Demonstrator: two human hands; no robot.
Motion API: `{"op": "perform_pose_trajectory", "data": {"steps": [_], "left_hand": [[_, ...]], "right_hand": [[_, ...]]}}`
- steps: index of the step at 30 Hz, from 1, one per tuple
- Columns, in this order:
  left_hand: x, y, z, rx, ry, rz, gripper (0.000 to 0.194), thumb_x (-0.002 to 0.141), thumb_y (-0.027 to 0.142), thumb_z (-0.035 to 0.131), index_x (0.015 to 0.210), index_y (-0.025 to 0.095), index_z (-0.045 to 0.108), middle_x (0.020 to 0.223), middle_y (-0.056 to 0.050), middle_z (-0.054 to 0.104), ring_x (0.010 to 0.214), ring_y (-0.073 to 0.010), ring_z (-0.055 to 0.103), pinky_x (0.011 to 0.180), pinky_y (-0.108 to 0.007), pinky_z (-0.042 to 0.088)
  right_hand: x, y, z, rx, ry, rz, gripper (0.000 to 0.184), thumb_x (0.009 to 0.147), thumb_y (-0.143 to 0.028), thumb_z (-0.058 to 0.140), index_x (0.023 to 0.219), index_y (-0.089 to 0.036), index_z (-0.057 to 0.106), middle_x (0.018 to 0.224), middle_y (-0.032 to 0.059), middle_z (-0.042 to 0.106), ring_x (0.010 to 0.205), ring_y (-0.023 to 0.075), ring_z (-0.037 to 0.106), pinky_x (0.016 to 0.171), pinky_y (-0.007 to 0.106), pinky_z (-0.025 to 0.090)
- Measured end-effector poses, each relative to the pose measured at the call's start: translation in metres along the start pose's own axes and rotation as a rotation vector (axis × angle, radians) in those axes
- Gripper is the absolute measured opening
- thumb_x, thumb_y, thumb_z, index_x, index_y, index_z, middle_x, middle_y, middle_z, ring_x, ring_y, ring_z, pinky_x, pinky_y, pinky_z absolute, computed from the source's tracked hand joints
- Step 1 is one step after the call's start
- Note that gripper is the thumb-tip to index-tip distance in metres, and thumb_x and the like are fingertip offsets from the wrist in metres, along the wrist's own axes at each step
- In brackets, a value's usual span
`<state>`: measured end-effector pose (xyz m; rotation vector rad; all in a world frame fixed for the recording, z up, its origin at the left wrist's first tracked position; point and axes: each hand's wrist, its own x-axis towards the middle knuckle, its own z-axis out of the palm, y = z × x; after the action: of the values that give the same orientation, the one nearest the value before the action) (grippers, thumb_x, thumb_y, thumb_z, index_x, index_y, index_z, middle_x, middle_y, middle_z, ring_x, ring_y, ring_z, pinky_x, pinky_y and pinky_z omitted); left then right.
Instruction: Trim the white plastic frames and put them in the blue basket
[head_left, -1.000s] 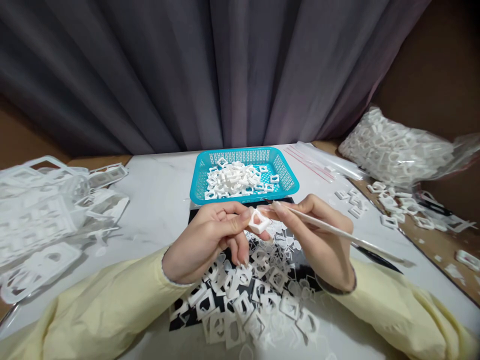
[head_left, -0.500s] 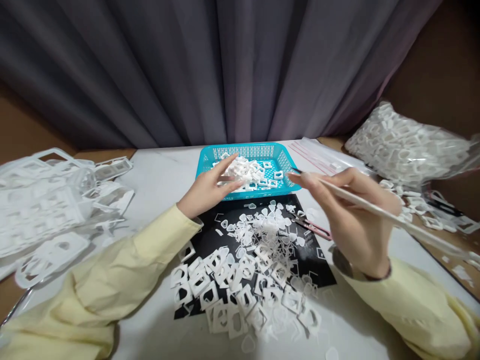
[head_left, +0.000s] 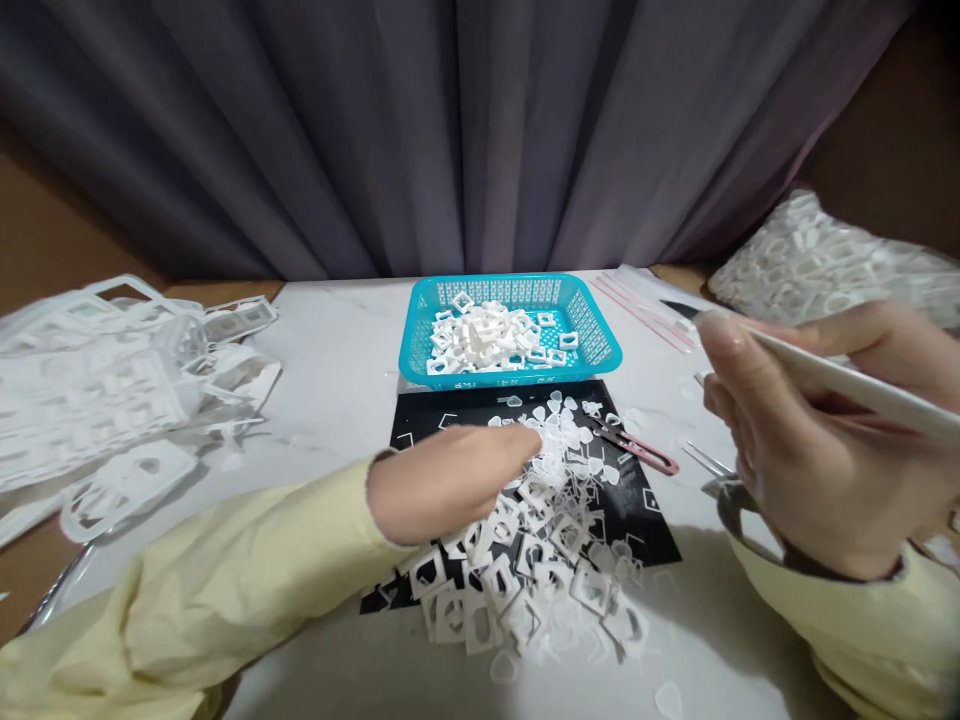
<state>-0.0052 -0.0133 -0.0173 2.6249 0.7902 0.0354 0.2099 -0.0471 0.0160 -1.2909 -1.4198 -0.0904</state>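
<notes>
My right hand [head_left: 832,440] is closed around a white-handled craft knife [head_left: 847,380], its dark blade pointing left. Thin metal prongs [head_left: 709,462] show just left of that hand; I cannot tell what tool they belong to. My left hand [head_left: 457,480], slightly blurred, reaches over the pile with its fingers stretched out to the right and no piece visible in them. Under and beside it lie white square frame pieces [head_left: 499,585] with cut-out holes, and small translucent scraps [head_left: 559,435], on a black mat [head_left: 645,525].
A turquoise basket [head_left: 409,350] behind the mat holds more white frames. Pink-handled snips [head_left: 645,452] lie on the mat's right edge. Stacked white sheets [head_left: 90,400] stand at left. A clear bag of white pieces [head_left: 825,260] and a flat plastic bag [head_left: 637,300] are at right.
My left hand has moved from above the basket down to the pile on the mat. My right hand, with the craft knife, has shifted right, away from the basket. The view has shifted slightly.
</notes>
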Motion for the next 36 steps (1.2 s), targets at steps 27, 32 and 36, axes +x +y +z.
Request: {"op": "perform_pose_trajectory", "data": {"steps": [27,32,36], "left_hand": [[0.018,-0.015,-0.011,-0.892,0.102,-0.398,0.012,0.083,0.027,0.049,0.084,0.016,0.053,0.073,-0.003,0.067,0.078,-0.0173,0.069,0.074,-0.030,0.054],[0.012,-0.007,-0.018,-1.022,0.073,-0.380,0.018,0.081,0.035,0.058,0.085,0.018,0.058,0.072,0.000,0.062,0.071,-0.0154,0.064,0.070,-0.031,0.054],[0.009,-0.009,-0.018,-0.854,0.058,-0.238,0.023,0.078,0.040,0.062,0.086,0.019,0.060,0.083,-0.002,0.061,0.075,-0.0165,0.059,0.064,-0.028,0.049]], "right_hand": [[-0.001,0.027,0.032,0.293,-1.110,0.126,0.026,0.078,-0.030,0.066,0.056,-0.019,0.056,0.055,-0.0041,0.055,0.050,0.0081,0.048,0.045,0.021,0.038],[-0.004,0.018,0.033,0.379,-1.104,0.241,0.020,0.081,-0.025,0.062,0.063,-0.018,0.056,0.064,-0.0024,0.063,0.053,0.0082,0.054,0.046,0.020,0.042],[-0.004,0.016,0.032,0.450,-1.152,0.308,0.022,0.079,-0.027,0.064,0.060,-0.018,0.055,0.061,-0.0019,0.064,0.055,0.0097,0.059,0.048,0.020,0.047]]}}
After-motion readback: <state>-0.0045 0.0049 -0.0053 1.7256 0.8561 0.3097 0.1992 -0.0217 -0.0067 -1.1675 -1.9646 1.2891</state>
